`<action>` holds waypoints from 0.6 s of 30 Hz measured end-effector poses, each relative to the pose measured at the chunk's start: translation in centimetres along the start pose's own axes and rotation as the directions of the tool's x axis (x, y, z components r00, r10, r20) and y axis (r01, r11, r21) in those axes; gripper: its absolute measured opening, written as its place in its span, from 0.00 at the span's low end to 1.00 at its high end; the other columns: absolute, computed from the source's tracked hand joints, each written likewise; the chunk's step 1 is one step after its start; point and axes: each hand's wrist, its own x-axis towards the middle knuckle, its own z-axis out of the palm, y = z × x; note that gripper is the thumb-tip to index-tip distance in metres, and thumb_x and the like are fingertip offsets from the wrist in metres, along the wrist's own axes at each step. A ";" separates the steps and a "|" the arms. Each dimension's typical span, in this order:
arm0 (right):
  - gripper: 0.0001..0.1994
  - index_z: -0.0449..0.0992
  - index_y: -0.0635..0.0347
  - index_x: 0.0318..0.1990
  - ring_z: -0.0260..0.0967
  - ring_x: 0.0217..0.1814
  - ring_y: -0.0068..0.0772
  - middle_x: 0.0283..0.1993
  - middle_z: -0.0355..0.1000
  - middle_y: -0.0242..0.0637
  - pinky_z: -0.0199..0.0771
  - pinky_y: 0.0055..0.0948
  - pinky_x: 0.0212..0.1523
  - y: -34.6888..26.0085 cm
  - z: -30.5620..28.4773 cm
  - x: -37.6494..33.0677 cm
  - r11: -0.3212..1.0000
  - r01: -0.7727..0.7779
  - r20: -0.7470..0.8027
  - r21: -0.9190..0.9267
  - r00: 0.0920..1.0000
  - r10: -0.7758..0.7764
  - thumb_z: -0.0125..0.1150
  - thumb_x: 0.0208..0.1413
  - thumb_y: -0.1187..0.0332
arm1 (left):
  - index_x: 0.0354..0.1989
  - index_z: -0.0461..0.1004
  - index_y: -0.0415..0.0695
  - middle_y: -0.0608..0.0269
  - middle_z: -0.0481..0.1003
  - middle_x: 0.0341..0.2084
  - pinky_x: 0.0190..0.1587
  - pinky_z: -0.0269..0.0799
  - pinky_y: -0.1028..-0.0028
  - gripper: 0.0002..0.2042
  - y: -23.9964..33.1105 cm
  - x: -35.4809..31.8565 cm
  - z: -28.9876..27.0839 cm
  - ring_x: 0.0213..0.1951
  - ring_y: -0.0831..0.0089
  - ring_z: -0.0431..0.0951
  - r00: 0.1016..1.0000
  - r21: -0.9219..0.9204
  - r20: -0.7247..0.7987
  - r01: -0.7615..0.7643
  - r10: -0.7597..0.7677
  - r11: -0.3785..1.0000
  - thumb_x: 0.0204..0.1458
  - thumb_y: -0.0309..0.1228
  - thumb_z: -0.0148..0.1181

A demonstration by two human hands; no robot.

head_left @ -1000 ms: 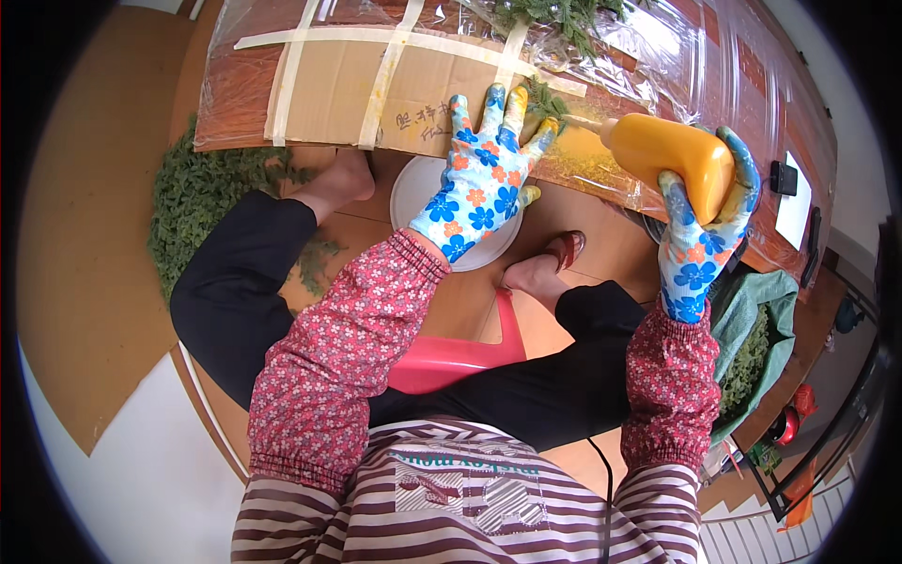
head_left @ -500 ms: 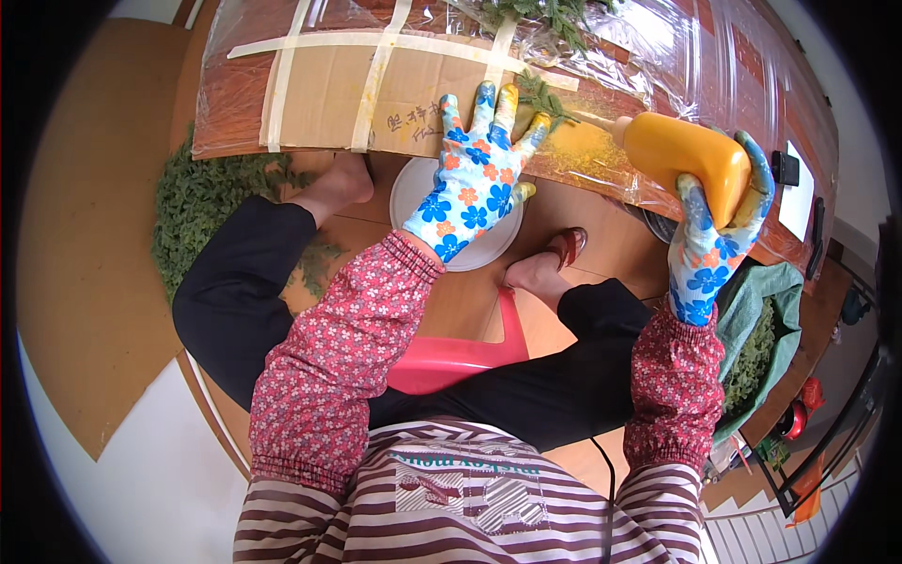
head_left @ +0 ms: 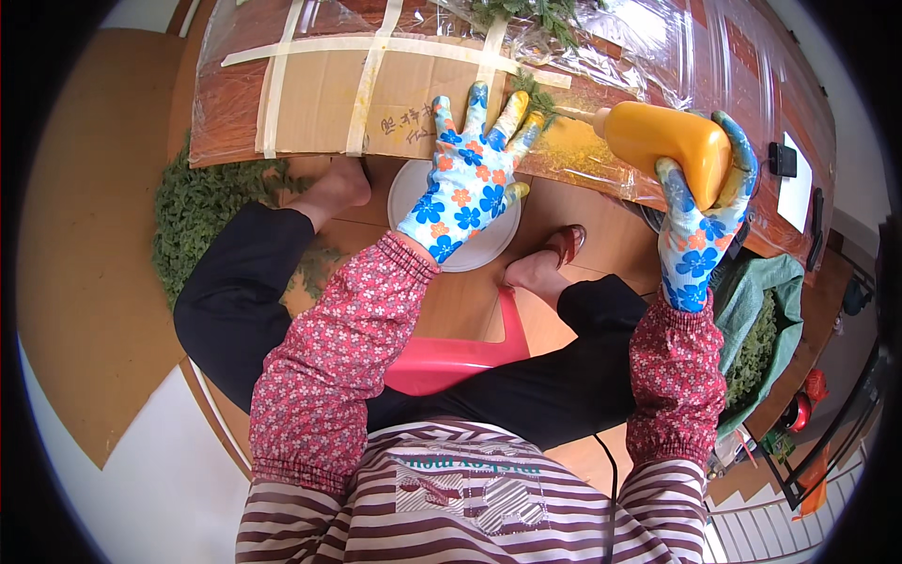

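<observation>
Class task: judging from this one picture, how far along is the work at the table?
Done: yellow powder already lies on the plastic-covered table, beside green sprigs. In hand: the right hand grips an orange bottle, nozzle pointing at the powder, while the left hand rests spread at the table's edge. Left: a green heap on the floor.

white bowl (head_left: 470, 246), red stool (head_left: 451, 362)

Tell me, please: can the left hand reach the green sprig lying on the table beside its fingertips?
Probably yes. The left hand lies flat and open on the table edge, and the green sprig lies just past its fingers with nothing between them.
</observation>
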 end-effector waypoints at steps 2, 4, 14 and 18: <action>0.28 0.64 0.60 0.54 0.62 0.54 0.30 0.53 0.63 0.38 0.63 0.27 0.56 -0.3 -0.1 0.0 0.999 0.027 -0.001 -0.033 1.000 -0.027 0.62 0.42 0.83 | 0.62 0.55 0.55 0.59 0.49 0.64 0.58 0.34 0.36 0.35 0.1 0.2 0.1 0.64 0.46 0.44 1.000 -0.018 -0.014 0.004 -0.004 1.000 0.44 0.51 0.57; 0.28 0.64 0.61 0.54 0.62 0.54 0.30 0.53 0.63 0.38 0.63 0.27 0.56 -0.4 -0.1 0.0 0.996 0.053 0.001 -0.066 0.999 -0.053 0.62 0.42 0.83 | 0.62 0.55 0.55 0.59 0.49 0.64 0.58 0.34 0.36 0.36 0.2 0.3 0.1 0.64 0.46 0.45 1.000 -0.022 -0.017 0.006 -0.006 1.000 0.44 0.51 0.57; 0.27 0.63 0.61 0.54 0.62 0.55 0.31 0.54 0.62 0.38 0.62 0.29 0.57 0.4 -1.6 0.3 1.000 0.004 -0.040 0.005 0.999 -0.004 0.61 0.42 0.84 | 0.63 0.53 0.55 0.56 0.49 0.64 0.59 0.33 0.40 0.32 0.1 0.2 -0.5 0.64 0.47 0.46 1.000 0.008 0.017 0.002 -0.003 1.000 0.49 0.50 0.52; 0.27 0.63 0.61 0.54 0.61 0.55 0.31 0.54 0.62 0.39 0.61 0.29 0.58 0.6 -2.2 0.4 1.000 -0.019 -0.072 0.001 0.997 0.019 0.60 0.43 0.84 | 0.63 0.54 0.55 0.56 0.49 0.64 0.59 0.33 0.40 0.32 0.2 0.2 -0.5 0.64 0.47 0.46 1.000 0.008 0.028 0.004 -0.004 1.000 0.49 0.50 0.51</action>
